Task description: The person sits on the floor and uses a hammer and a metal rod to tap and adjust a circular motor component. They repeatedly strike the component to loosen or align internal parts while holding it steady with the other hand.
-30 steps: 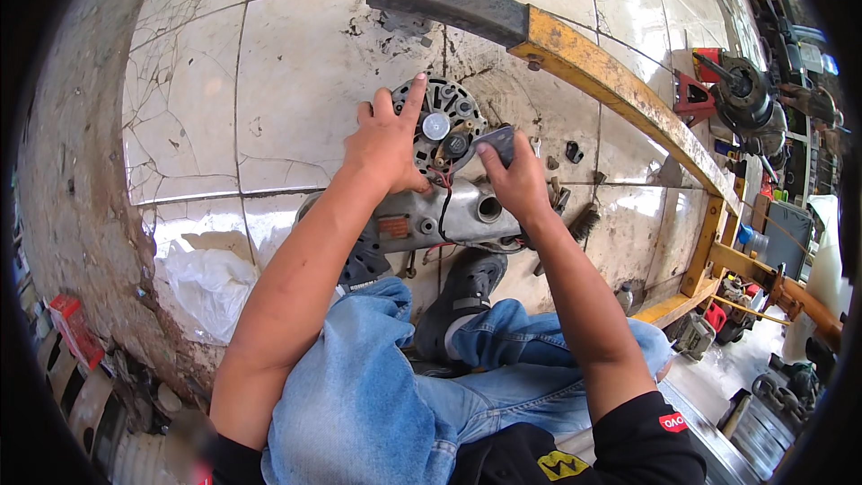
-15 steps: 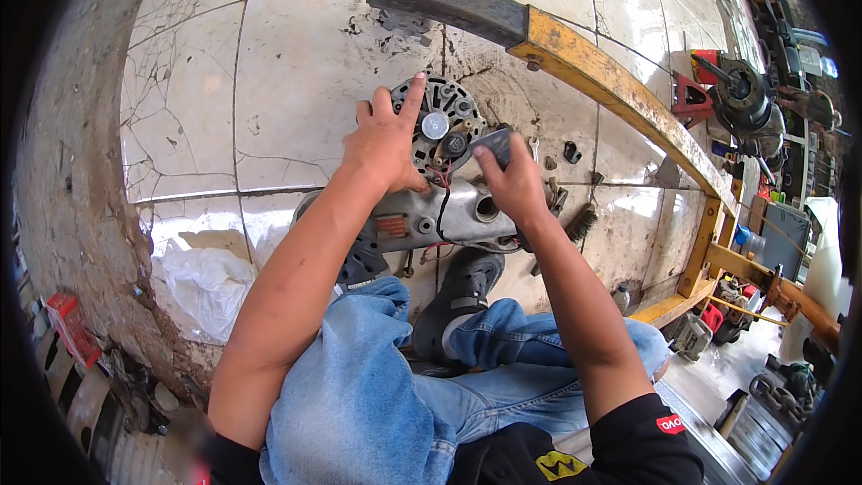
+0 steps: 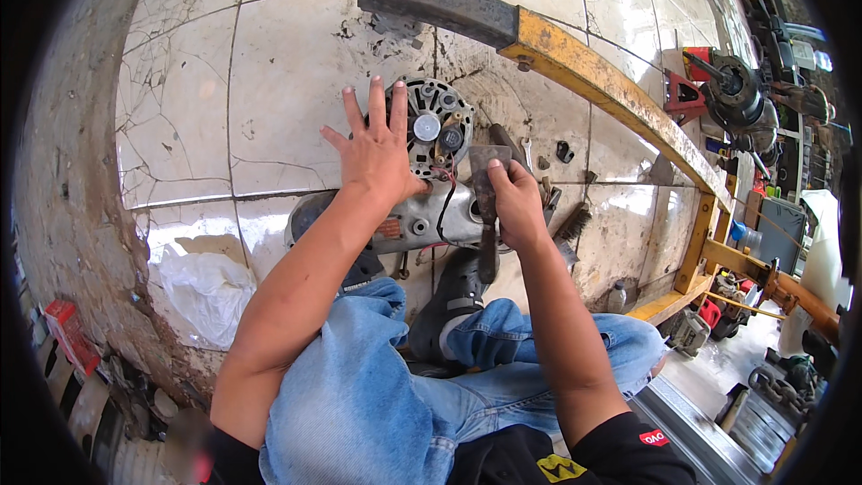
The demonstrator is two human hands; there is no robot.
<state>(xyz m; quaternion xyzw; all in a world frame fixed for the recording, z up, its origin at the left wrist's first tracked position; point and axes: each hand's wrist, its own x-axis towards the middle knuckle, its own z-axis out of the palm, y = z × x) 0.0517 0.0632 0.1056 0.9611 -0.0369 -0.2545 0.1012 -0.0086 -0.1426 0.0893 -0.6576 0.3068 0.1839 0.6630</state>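
A round slotted alternator (image 3: 426,128) stands on the tiles, its face with a round silver cap turned up. My left hand (image 3: 373,157) lies over its left edge, fingers spread, with the thumb near its lower side. In my right hand (image 3: 518,202), at the alternator's lower right, is a scraper (image 3: 488,251) with a flat, dirty blade and a dark handle. My thumb presses on the blade, and the handle points back toward me. Nearer to me lies a silver metal cover (image 3: 417,226) with a round opening. Thin wires run across it from the alternator.
A yellow steel beam (image 3: 620,85) with a dark end arches over the floor. Right of my right hand lie a wrench (image 3: 528,153) and a wire brush (image 3: 573,222). A white plastic bag (image 3: 208,292) is at the left, and a red stand (image 3: 684,97) at the far right.
My left hand's fingers have spread and shifted left off the alternator's face. The scraper has turned in my right hand: its blade now points away from me, its handle toward me.
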